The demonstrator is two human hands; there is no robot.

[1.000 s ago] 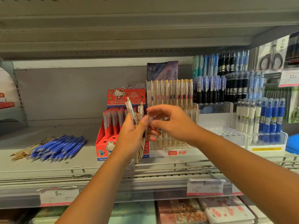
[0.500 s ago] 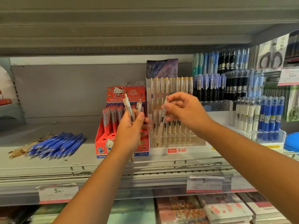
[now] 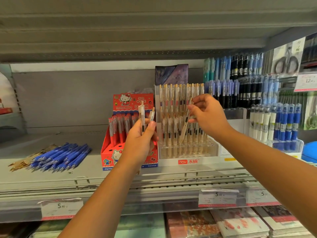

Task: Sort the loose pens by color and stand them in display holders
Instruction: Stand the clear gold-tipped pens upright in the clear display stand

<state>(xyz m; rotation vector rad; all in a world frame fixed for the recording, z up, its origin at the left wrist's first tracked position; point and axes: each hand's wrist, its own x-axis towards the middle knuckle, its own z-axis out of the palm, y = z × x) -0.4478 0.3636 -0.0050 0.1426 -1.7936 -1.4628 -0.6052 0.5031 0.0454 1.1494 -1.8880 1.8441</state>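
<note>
Head view, here we go: my left grip is up in front of the red carton, fingers curled round a bunch of clear pens held upright. Two clicker tops poke out above my thumb. How many more sit in the palm I can't tell, because my own hand covers them.

My right grip pinches a single clear pen near its top, between thumb and fingertips. The pen is tilted, tip down among the front rows of the clear display holder. I can't make out whether the tip is in a slot, as the pale barrels blur into each other.

The holder stands on the shelf, just beside the red carton, and my left wrist hides the carton's lower front.

Well off to the left, loose blue pens lie in a heap on the shelf, with gold pens partly tucked under them. The price tags on the shelf edge are mostly too blurred to read.
</note>
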